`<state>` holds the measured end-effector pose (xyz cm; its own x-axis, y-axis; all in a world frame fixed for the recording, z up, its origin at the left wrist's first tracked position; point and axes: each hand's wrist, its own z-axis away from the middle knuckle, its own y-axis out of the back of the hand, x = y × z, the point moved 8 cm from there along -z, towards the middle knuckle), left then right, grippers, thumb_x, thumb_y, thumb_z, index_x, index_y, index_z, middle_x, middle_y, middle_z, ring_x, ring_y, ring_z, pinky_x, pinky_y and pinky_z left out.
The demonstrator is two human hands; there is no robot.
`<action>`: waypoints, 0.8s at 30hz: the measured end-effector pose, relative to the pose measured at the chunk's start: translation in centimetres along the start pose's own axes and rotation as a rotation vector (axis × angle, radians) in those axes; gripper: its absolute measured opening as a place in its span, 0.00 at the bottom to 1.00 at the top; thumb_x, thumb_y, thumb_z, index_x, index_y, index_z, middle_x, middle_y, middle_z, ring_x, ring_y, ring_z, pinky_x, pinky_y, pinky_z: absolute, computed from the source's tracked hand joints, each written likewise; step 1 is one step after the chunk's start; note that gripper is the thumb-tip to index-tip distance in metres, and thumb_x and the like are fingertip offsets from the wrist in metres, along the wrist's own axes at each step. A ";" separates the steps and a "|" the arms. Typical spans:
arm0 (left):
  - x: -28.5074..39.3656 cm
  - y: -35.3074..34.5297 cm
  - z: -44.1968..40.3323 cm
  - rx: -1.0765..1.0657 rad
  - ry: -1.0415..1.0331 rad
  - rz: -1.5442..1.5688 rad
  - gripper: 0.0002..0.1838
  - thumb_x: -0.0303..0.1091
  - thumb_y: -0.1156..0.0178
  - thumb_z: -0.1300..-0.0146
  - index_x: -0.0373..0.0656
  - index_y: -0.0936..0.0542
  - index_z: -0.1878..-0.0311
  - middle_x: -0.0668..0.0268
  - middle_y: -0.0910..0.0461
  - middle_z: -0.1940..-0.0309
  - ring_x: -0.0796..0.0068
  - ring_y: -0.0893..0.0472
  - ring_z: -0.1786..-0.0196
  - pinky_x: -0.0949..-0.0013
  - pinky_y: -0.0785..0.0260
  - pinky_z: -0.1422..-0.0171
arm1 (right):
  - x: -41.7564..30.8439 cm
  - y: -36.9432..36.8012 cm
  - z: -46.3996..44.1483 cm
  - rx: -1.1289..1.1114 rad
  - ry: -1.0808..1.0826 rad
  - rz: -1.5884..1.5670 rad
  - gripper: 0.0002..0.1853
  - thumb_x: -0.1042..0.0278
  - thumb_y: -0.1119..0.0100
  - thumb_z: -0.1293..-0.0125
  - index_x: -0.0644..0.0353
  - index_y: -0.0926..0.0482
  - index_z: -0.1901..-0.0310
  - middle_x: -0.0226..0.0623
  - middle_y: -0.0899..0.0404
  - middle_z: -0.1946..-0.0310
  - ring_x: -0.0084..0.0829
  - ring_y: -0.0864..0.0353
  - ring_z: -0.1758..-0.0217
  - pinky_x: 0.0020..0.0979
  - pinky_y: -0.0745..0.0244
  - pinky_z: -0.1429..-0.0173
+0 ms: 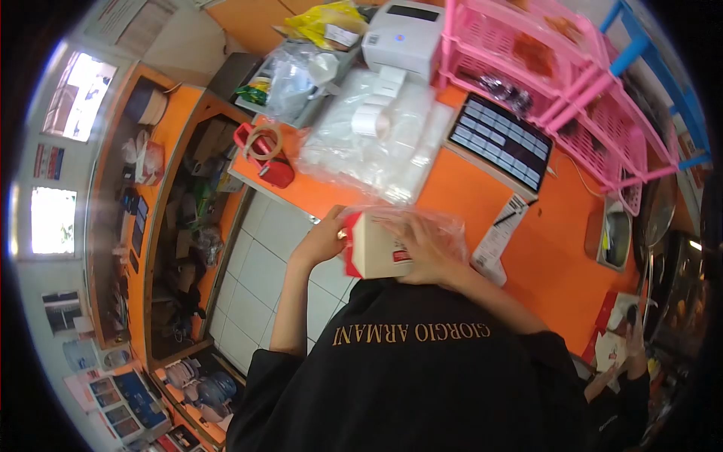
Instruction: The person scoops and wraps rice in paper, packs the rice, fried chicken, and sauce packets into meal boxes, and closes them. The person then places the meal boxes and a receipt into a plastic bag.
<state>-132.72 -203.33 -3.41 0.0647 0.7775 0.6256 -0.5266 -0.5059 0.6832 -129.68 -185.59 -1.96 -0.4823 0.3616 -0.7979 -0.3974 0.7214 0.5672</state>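
Note:
Between my hands is a cream and red box [382, 247], tilted close to my chest with clear plastic film around it. My left hand [322, 239] grips the box's red left edge and the film, its fingertips partly hidden. My right hand [425, 250] lies across the box's right side, holding it through or against the film. Beyond the box, clear plastic bags [346, 154] are piled on the orange counter [444, 188], with a white paper roll [370, 120] on top.
A red tape dispenser [275, 167] is at the counter's left edge. A tablet [503, 139], receipt [497, 235], white printer [403, 38] and pink racks [527, 64] stand beyond. At the right, a co-worker's hand [635, 337] is by another red and white box [608, 350].

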 end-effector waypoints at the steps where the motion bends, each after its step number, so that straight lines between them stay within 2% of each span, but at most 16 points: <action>1: -0.9 0.5 0.2 0.020 0.011 0.002 0.27 0.25 0.43 0.47 0.40 0.31 0.40 0.53 0.34 0.41 0.50 0.29 0.40 0.58 0.34 0.37 | -0.4 0.5 0.0 -0.012 0.019 -0.001 0.53 0.63 0.25 0.66 0.43 0.40 0.31 0.46 0.41 0.41 0.51 0.42 0.36 0.51 0.45 0.33; 3: -2.1 0.8 0.7 0.105 -0.012 -0.020 0.33 0.20 0.47 0.51 0.44 0.33 0.36 0.54 0.38 0.35 0.47 0.28 0.41 0.57 0.32 0.39 | 0.3 1.6 0.1 -0.198 -0.168 0.551 0.53 0.65 0.25 0.65 0.40 0.39 0.31 0.46 0.39 0.43 0.49 0.43 0.35 0.50 0.45 0.34; 5: 0.1 0.0 0.7 0.102 0.054 -0.071 0.36 0.23 0.42 0.52 0.43 0.37 0.35 0.52 0.35 0.39 0.47 0.28 0.42 0.58 0.33 0.39 | -1.8 2.9 -1.1 -0.189 -0.146 0.601 0.52 0.66 0.26 0.65 0.39 0.39 0.32 0.46 0.39 0.43 0.48 0.42 0.36 0.49 0.45 0.34; 8: 1.4 0.1 0.8 0.125 -0.005 0.087 0.40 0.24 0.42 0.54 0.46 0.37 0.32 0.50 0.44 0.32 0.46 0.27 0.42 0.57 0.32 0.39 | -3.6 2.9 -3.3 -0.193 -0.127 0.672 0.51 0.67 0.26 0.65 0.37 0.37 0.32 0.46 0.38 0.44 0.48 0.41 0.37 0.49 0.46 0.35; 10: 0.7 -1.2 0.8 -0.183 0.158 0.161 0.44 0.28 0.38 0.53 0.47 0.42 0.29 0.46 0.46 0.31 0.45 0.32 0.37 0.58 0.36 0.35 | -2.5 1.5 -3.8 -0.212 -0.112 0.701 0.51 0.67 0.26 0.64 0.36 0.37 0.32 0.47 0.37 0.45 0.48 0.40 0.38 0.49 0.47 0.34; 11: 0.2 -0.5 0.8 -0.169 0.151 0.170 0.44 0.28 0.38 0.53 0.47 0.42 0.29 0.46 0.46 0.31 0.45 0.32 0.37 0.58 0.36 0.35 | 1.1 -0.4 -2.7 -0.254 -0.186 0.711 0.51 0.66 0.26 0.63 0.36 0.38 0.31 0.46 0.37 0.44 0.48 0.41 0.37 0.49 0.48 0.35; 13: 0.5 1.4 0.8 -0.127 -0.074 0.173 0.45 0.31 0.36 0.52 0.47 0.44 0.28 0.44 0.45 0.32 0.46 0.38 0.32 0.59 0.40 0.31 | 1.9 -0.6 -3.7 -0.290 -0.257 0.736 0.51 0.65 0.26 0.62 0.37 0.39 0.31 0.46 0.38 0.44 0.48 0.42 0.36 0.50 0.48 0.35; 15: -0.2 1.8 0.4 -0.095 -0.118 0.178 0.46 0.34 0.34 0.52 0.45 0.44 0.28 0.45 0.44 0.33 0.49 0.41 0.31 0.59 0.44 0.29 | 0.6 0.4 -4.8 -0.354 -0.213 0.752 0.38 0.61 0.28 0.58 0.46 0.27 0.39 0.47 0.31 0.49 0.44 0.35 0.41 0.47 0.41 0.39; 16: -0.7 1.5 -0.3 -0.060 -0.184 0.179 0.45 0.35 0.34 0.52 0.49 0.42 0.29 0.44 0.39 0.37 0.48 0.36 0.35 0.57 0.39 0.33 | 0.3 1.3 -7.1 -0.356 -0.204 0.765 0.38 0.61 0.28 0.58 0.46 0.27 0.39 0.47 0.31 0.49 0.44 0.35 0.41 0.47 0.41 0.39; 18: -0.5 1.6 -1.0 -0.022 -0.253 0.181 0.44 0.35 0.34 0.53 0.54 0.40 0.30 0.44 0.35 0.41 0.46 0.30 0.39 0.55 0.35 0.36 | 1.1 1.6 -13.0 -0.697 -0.334 0.241 0.20 0.54 0.32 0.52 0.57 0.17 0.59 0.47 0.22 0.63 0.40 0.22 0.55 0.43 0.30 0.52; 19: -0.3 1.4 -1.4 -0.070 -0.235 0.165 0.42 0.36 0.33 0.52 0.55 0.37 0.31 0.44 0.35 0.42 0.46 0.30 0.40 0.55 0.35 0.37 | -1.2 3.6 -17.9 -0.472 -0.247 0.305 0.10 0.63 0.38 0.44 0.60 0.19 0.75 0.39 0.22 0.78 0.34 0.22 0.74 0.33 0.29 0.68; 20: -0.2 1.1 -1.7 -0.115 -0.218 0.149 0.40 0.37 0.33 0.52 0.56 0.35 0.32 0.45 0.34 0.42 0.45 0.29 0.41 0.55 0.35 0.38 | 0.3 4.9 -22.3 -0.211 -0.262 0.108 0.10 0.65 0.42 0.40 0.61 0.20 0.76 0.38 0.23 0.81 0.35 0.23 0.77 0.33 0.31 0.70; 21: -0.1 1.1 -2.1 -0.102 -0.223 0.148 0.40 0.37 0.33 0.52 0.56 0.35 0.32 0.45 0.34 0.42 0.45 0.29 0.41 0.55 0.35 0.38 | -0.4 6.6 -26.9 0.048 -0.134 0.263 0.12 0.67 0.46 0.38 0.62 0.21 0.76 0.41 0.22 0.80 0.36 0.22 0.76 0.34 0.31 0.70; 22: 0.4 0.3 -2.3 -0.166 -0.292 0.186 0.39 0.38 0.33 0.50 0.54 0.35 0.33 0.47 0.35 0.40 0.47 0.32 0.38 0.54 0.39 0.35 | -0.4 7.5 -30.8 0.271 0.044 0.242 0.13 0.64 0.46 0.37 0.63 0.19 0.73 0.45 0.22 0.81 0.37 0.21 0.78 0.34 0.29 0.69; 23: 1.0 -0.3 -2.3 -0.230 -0.360 0.221 0.38 0.38 0.33 0.49 0.52 0.35 0.33 0.49 0.36 0.37 0.48 0.35 0.35 0.54 0.42 0.32 | 4.1 7.0 -35.3 0.229 -0.028 0.336 0.14 0.60 0.46 0.36 0.64 0.18 0.68 0.44 0.20 0.80 0.36 0.21 0.79 0.35 0.27 0.69; 24: 1.6 0.1 -1.7 -0.308 -0.267 0.224 0.38 0.38 0.32 0.49 0.52 0.35 0.33 0.51 0.36 0.36 0.48 0.36 0.34 0.54 0.44 0.30 | 6.9 6.2 -38.8 0.119 -0.234 0.312 0.16 0.57 0.47 0.36 0.63 0.16 0.67 0.51 0.20 0.71 0.43 0.20 0.68 0.37 0.26 0.60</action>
<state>-134.11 -201.55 -2.95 0.1155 0.5181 0.8475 -0.7768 -0.4846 0.4021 -165.77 -201.56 4.00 -0.3692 0.6888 -0.6239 -0.1601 0.6142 0.7728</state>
